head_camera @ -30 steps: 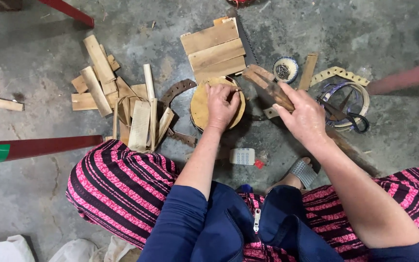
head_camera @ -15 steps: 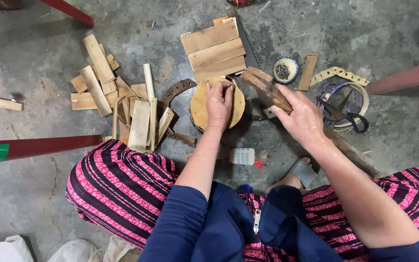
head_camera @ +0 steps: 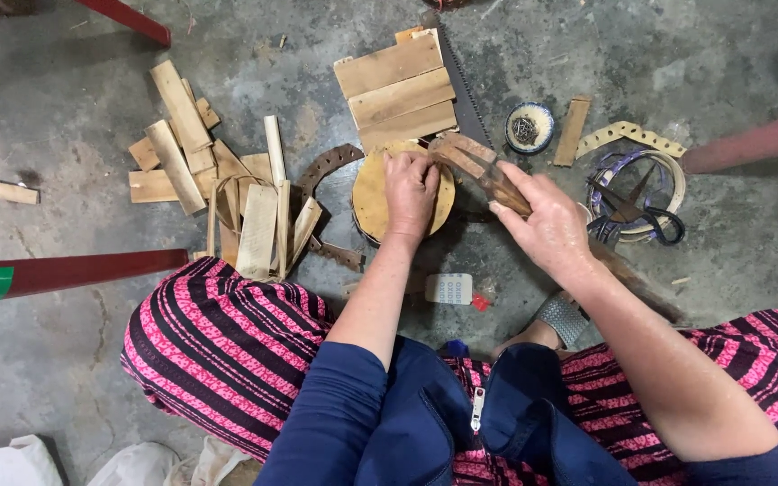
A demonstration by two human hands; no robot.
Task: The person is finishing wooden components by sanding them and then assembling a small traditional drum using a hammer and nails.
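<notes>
Meanwhile, left hand presses flat, fingers apart, on the round wooden disc; right hand is clamped on a brown wooden tool.

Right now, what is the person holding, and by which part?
The right hand grips a rusty hammer by its handle. The left hand presses on a round wooden disc, not lifting it.

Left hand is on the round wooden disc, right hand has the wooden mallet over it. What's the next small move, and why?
Probably bring the mallet down near the disc's top edge. The right hand holds it raised there, and the left hand pins the disc to the floor.
</notes>
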